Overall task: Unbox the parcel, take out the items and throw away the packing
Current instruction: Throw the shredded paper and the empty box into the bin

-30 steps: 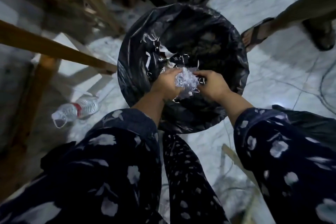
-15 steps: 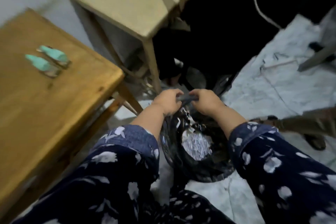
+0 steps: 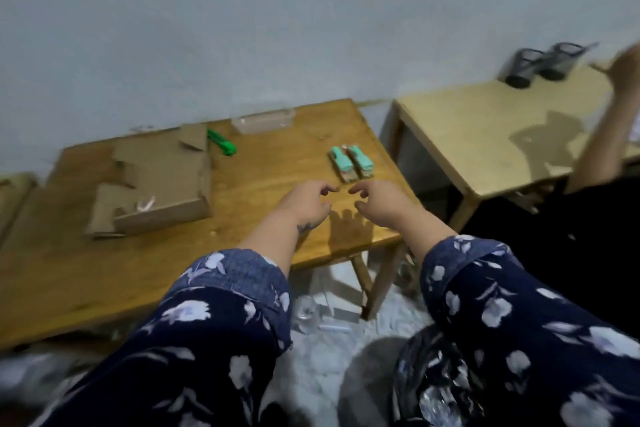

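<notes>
An opened brown cardboard box [image 3: 162,180] lies flat on the wooden table [image 3: 242,218], left of centre. Two teal items [image 3: 350,164] lie side by side near the table's right end. My left hand [image 3: 308,203] and my right hand [image 3: 379,203] hover close together just in front of the teal items, fingers loosely spread, holding nothing. The black bin bag [image 3: 429,381] with white shredded paper inside shows at the bottom, partly hidden by my right sleeve.
A green utility knife [image 3: 223,144] and a clear plastic tray [image 3: 263,121] lie at the table's back edge. A second, paler table [image 3: 485,135] stands to the right with two dark cups [image 3: 540,64]. Another person's arm [image 3: 609,128] reaches over it.
The shredded paper has left my hands and lies in the bin bag. My view and both hands have risen from the bin to above the wooden table.
</notes>
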A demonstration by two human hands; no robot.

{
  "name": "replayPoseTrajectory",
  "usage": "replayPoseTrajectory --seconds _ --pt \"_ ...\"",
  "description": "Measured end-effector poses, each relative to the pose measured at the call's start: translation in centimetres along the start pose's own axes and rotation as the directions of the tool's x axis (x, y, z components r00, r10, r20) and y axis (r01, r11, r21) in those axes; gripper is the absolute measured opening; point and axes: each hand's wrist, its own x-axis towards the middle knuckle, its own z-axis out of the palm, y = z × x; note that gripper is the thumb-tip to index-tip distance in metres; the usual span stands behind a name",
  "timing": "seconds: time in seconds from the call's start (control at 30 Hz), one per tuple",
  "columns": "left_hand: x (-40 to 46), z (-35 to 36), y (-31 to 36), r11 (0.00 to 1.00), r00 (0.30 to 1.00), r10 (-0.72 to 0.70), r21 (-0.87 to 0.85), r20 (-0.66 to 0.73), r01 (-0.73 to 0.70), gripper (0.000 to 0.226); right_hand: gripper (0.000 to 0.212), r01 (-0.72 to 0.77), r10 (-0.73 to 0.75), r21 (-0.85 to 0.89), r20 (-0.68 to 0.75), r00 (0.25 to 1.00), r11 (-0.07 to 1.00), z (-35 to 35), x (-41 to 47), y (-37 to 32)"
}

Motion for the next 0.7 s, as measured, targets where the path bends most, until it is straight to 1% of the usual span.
replayPoseTrajectory --seconds 0.13,0.23,0.43,0.53,0.6,0.7 --pt "-1.1 -3.7 -5.7 0.995 0.993 -0.097 0.008 -0.07 0.097 0.036 0.038 0.086 -0.085 -0.013 0.06 0.995 0.996 2.4 2.9 -6.2" --pt "-1.2 -5.5 -8.9 0.992 0.986 -0.128 -0.006 -0.111 0.128 0.035 0.038 0.101 -0.099 -0.015 0.08 0.992 0.995 4.0 4.8 -9.4" --pt "0.0 -6.6 -13.0 0.993 0.986 -0.121 -0.008 -0.119 0.12 0.035 0.037 0.032 -0.034 0.017 0.116 0.993 0.999 6.7 7.8 -11.9" --pt "0.2 -7.7 -14.5 0.995 0.984 -0.104 -0.01 -0.142 0.104 0.032 0.036 0.048 -0.046 -0.01 0.142 0.989 0.999 7.4 8.9 -13.7" --pt "0.4 -9.0 -15.4 0.995 0.976 -0.103 -0.032 -0.192 0.098 0.03 0.036 0.079 -0.074 -0.024 0.152 0.986 0.997 7.7 9.7 -15.3" --pt "0.4 -11.2 -17.1 0.99 0.939 -0.126 -0.098 -0.32 0.099 0.027 0.037 0.133 -0.124 -0.044 0.158 0.98 0.99 8.0 10.7 -17.9"
